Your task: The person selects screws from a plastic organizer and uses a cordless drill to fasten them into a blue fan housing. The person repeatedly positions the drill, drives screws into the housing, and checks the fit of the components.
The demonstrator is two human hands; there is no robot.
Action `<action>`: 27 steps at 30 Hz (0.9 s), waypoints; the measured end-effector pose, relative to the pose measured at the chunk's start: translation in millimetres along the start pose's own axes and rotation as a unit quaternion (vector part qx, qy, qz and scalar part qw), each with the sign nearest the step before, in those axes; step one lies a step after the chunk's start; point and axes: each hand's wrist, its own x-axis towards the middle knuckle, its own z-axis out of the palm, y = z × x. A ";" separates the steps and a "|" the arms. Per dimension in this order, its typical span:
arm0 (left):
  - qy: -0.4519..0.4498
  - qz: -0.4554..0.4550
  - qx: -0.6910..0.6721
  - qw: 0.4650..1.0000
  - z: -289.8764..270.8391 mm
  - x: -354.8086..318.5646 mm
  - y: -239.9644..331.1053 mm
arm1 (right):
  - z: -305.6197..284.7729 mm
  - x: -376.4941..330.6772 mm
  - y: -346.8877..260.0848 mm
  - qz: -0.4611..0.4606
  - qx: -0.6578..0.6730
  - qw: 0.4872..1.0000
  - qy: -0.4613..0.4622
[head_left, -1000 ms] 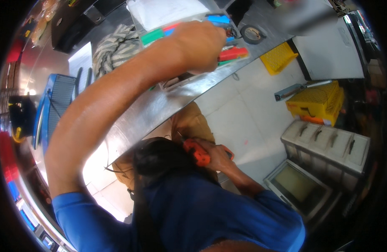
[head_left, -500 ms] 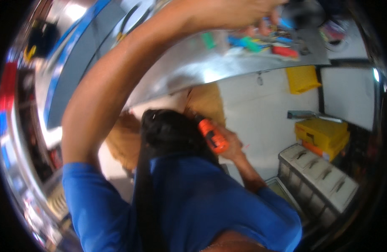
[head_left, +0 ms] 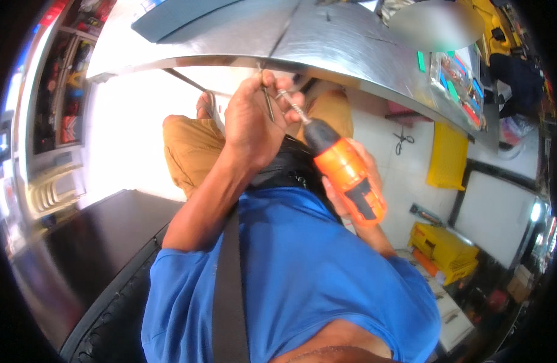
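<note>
In my right hand (head_left: 372, 166) is an orange and black cordless drill (head_left: 345, 166), its nose angled up and to the left. A spiral drill bit (head_left: 295, 107) sticks out of its black chuck. My left hand (head_left: 254, 118) is raised just left of the bit, palm up with curled fingers. Between those fingers is a second thin, brass-coloured drill bit (head_left: 268, 104). The fingertips are close to the end of the chucked bit; whether they touch it I cannot tell. Both hands are in front of my waist, just below the metal table's edge.
A metal table (head_left: 230, 39) spans the top, with a grey panel (head_left: 175, 18) and a tray of coloured small tools (head_left: 457, 78) on it. Scissors (head_left: 403, 140) hang beside a yellow bin (head_left: 446, 158). A yellow case (head_left: 443, 251) stands at lower right, a dark surface (head_left: 97, 242) at left.
My left hand has come back from the tools on the table to my front, now with a thin bit in it. The drill has been raised toward it. The view has shifted.
</note>
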 end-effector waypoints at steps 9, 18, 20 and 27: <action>-0.007 0.396 0.828 0.396 -22.8 90.1 95.9 | 25.7 19.4 -32.2 0.005 -0.003 0.999 0.052; -0.164 0.087 0.296 0.937 20.7 -0.6 19.3 | 35.4 19.1 -40.8 0.063 0.069 0.995 0.033; -0.263 0.006 0.180 0.948 24.9 1.4 7.4 | 45.2 33.1 -51.5 0.041 0.122 0.992 0.014; -0.257 -0.087 0.022 0.962 35.3 18.6 6.7 | 57.0 37.2 -33.4 -0.011 0.032 0.995 -0.097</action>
